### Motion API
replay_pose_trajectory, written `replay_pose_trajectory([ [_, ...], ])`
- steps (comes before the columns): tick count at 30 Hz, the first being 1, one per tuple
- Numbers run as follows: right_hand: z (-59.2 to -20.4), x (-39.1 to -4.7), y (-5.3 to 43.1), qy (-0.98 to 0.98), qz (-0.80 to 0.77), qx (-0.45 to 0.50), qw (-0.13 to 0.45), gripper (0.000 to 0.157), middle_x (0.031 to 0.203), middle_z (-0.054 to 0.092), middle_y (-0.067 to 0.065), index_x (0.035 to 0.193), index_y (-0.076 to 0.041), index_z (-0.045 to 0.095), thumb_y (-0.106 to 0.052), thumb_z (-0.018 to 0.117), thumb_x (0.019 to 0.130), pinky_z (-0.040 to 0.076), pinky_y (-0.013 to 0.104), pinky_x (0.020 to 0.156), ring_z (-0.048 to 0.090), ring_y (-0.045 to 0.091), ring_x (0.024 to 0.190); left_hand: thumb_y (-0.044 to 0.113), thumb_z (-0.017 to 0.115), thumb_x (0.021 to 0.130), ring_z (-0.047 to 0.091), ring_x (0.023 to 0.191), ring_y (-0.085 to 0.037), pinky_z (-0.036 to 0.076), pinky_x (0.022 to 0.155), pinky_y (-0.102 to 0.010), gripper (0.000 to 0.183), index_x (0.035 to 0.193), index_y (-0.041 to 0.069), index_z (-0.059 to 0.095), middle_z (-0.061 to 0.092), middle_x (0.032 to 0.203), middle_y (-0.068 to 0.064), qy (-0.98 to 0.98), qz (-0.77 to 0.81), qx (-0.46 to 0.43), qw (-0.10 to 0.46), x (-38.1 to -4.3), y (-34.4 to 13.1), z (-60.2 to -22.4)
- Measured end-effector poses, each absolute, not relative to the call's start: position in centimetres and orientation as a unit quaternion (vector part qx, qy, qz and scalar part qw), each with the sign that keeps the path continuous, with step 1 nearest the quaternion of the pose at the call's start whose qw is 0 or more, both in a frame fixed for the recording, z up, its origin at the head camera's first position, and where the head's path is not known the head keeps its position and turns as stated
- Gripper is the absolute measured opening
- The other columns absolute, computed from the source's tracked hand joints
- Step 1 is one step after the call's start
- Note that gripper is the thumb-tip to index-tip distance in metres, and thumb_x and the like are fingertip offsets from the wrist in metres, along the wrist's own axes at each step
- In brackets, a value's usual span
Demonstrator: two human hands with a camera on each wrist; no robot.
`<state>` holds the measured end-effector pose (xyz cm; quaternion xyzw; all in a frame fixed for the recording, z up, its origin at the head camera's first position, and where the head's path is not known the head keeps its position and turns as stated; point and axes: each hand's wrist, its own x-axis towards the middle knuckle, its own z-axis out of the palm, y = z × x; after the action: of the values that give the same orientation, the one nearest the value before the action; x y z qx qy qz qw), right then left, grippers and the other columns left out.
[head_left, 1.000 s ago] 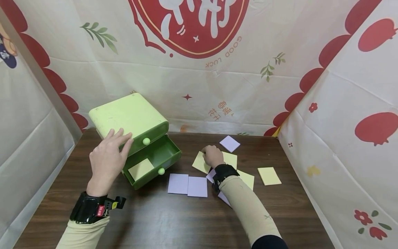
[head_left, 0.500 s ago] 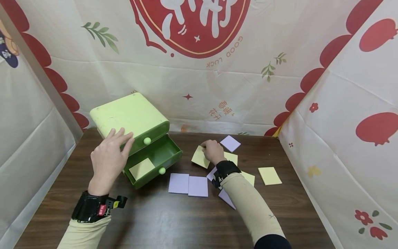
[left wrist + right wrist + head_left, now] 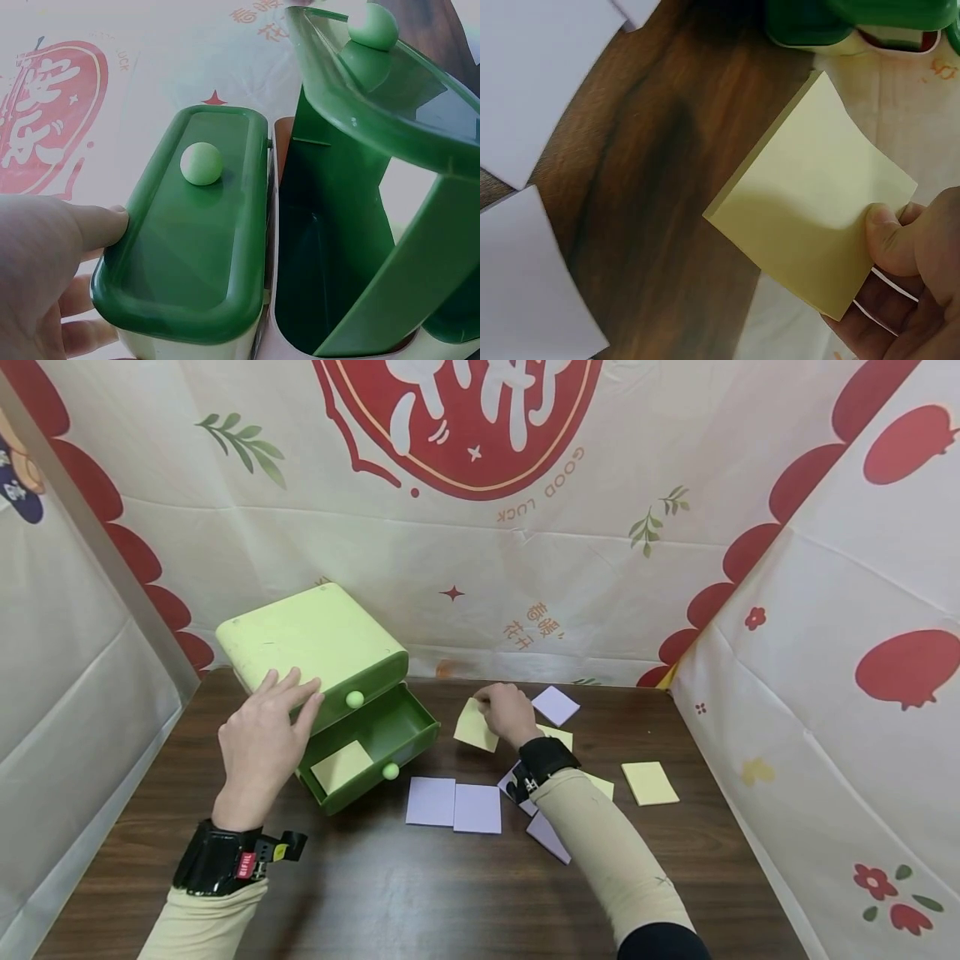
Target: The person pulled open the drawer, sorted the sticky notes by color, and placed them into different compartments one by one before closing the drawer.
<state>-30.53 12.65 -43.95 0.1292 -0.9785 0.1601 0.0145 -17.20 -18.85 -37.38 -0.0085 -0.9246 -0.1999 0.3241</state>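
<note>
The printed backdrop (image 3: 480, 552) reads "GOOD LUCK" in small orange-brown capitals, upside down in the head view, below a red emblem (image 3: 461, 435) with white Chinese characters (the left wrist view turns 2 of them upright, and they look like 安乐). A red tag (image 3: 245, 866) on the left wrist strap (image 3: 213, 860) carries white lettering too small to read. The right hand (image 3: 512, 717) pinches a yellow note pad (image 3: 802, 195), thumb on its face and fingers behind; square and plain, the pad is tilted, bent near the grip, and hangs over the dark wood table (image 3: 390, 885) to the right of the pulled-out drawer (image 3: 397, 727). The left hand (image 3: 262, 743) rests on the pale green cabinet (image 3: 315, 639), fingers extended rather than curled. Only the right wrist view brings out the held pad's thick edge, while the left wrist view shows a digit touching the rim of the closed drawer front (image 3: 191, 247). The head view alone takes in the 2 purple pads (image 3: 453, 806) side by side and the yellow pad (image 3: 650, 783) at far right.
</note>
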Motion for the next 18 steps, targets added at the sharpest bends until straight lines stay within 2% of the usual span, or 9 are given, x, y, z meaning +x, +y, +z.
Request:
replay_pose_trajectory([
  [9, -41.6, -30.7, 11.9, -0.976, 0.146, 0.153, 0.047, 0.025, 0.114, 0.073, 0.004, 0.116, -0.019, 0.073, -0.013, 0.062, 0.095, 0.055, 0.044, 0.080, 0.069, 0.026, 0.102, 0.031, 0.067, 0.092, 0.059, 0.123, -0.039, 0.034, 0.039, -0.036, 0.027, 0.114, 0.017, 0.074, 0.068, 0.124, -0.013, -0.926, -0.202, -0.008, 0.319, -17.2, -18.8, -37.4],
  [18, -38.5, -30.2, 9.7, -0.964, 0.120, 0.211, 0.110, 0.021, 0.102, 0.075, 0.003, 0.106, -0.018, 0.076, -0.011, 0.060, 0.095, 0.052, 0.036, 0.069, 0.067, 0.022, 0.085, 0.030, 0.068, 0.091, 0.059, 0.122, -0.038, 0.034, 0.038, -0.036, 0.027, 0.113, 0.016, 0.075, 0.068, 0.123, -0.013, -0.924, -0.202, -0.007, 0.325, -17.2, -18.8, -37.3],
])
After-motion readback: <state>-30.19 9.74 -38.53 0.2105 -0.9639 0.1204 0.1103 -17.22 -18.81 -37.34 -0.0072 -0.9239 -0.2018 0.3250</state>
